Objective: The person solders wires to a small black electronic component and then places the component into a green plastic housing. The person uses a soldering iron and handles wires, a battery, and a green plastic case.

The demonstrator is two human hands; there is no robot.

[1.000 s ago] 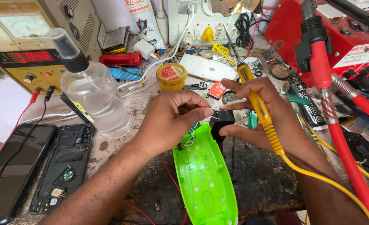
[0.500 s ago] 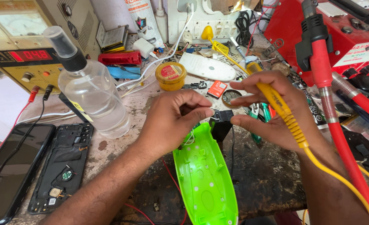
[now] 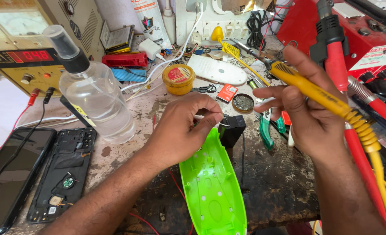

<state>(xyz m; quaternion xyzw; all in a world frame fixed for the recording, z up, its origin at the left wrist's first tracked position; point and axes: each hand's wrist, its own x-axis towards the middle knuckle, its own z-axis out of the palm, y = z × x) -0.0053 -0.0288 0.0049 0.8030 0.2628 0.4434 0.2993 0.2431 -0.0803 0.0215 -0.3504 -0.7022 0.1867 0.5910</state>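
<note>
The left hand (image 3: 180,130) comes in from the lower left on a bare forearm, back of the hand up, fingers curled down and pinched together at the tips. The right hand (image 3: 308,109) is raised at the right, fingers wrapped in a closed grip, index finger stretched forward.

Bright, even daylight fills the scene, strongest at the upper left, where a pale patch beside the meter (image 3: 18,56) is washed out. Soft shadows lie under the left hand (image 3: 180,130) and the green shell (image 3: 212,191) on the counter (image 3: 271,182), and the clear bottle (image 3: 99,102) carries small highlights. Focus is sharp throughout, with slight wide-angle stretching at the edges.
</note>
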